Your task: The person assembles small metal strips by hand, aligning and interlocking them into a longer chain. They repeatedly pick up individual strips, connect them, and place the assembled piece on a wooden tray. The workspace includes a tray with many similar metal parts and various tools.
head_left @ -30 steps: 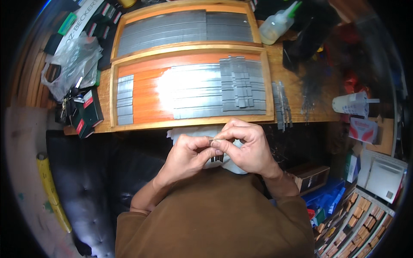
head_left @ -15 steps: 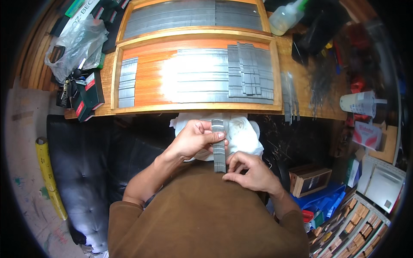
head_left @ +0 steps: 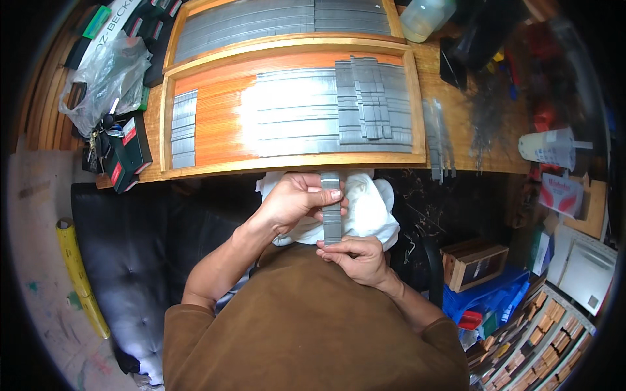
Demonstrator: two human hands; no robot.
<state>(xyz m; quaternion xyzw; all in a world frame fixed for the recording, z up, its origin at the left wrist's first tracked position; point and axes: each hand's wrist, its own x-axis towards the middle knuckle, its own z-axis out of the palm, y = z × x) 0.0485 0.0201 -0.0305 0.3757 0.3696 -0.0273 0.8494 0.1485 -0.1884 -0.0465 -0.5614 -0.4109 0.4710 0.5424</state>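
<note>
Upright in front of my chest is a narrow bundle of thin grey metal strips (head_left: 332, 223), packed side by side. My left hand (head_left: 295, 201) is closed round its upper part, thumb across the front and fingers behind. At the lower end, my right hand (head_left: 358, 259) pinches the bundle's bottom edge between thumb and fingers. Just beyond stands a wood-framed tray (head_left: 218, 124) with an orange base. Rows of similar grey strips (head_left: 297, 114) lie in it, with a few loose bundles (head_left: 370, 98) stacked on top at the right. White cloth (head_left: 368, 208) lies behind my hands.
A second framed tray (head_left: 248, 26) sits farther back. Left on the table are a plastic bag (head_left: 107, 81), keys and dark boxes (head_left: 127, 153). To the right lie loose strips (head_left: 438, 140), a squeeze bottle (head_left: 425, 19) and a drink cup (head_left: 548, 144). A black padded seat (head_left: 130, 260) is at left.
My right hand has moved up and left onto the bundle's lower end, where its fingers now press. The left hand keeps its hold; the whole view has shifted slightly.
</note>
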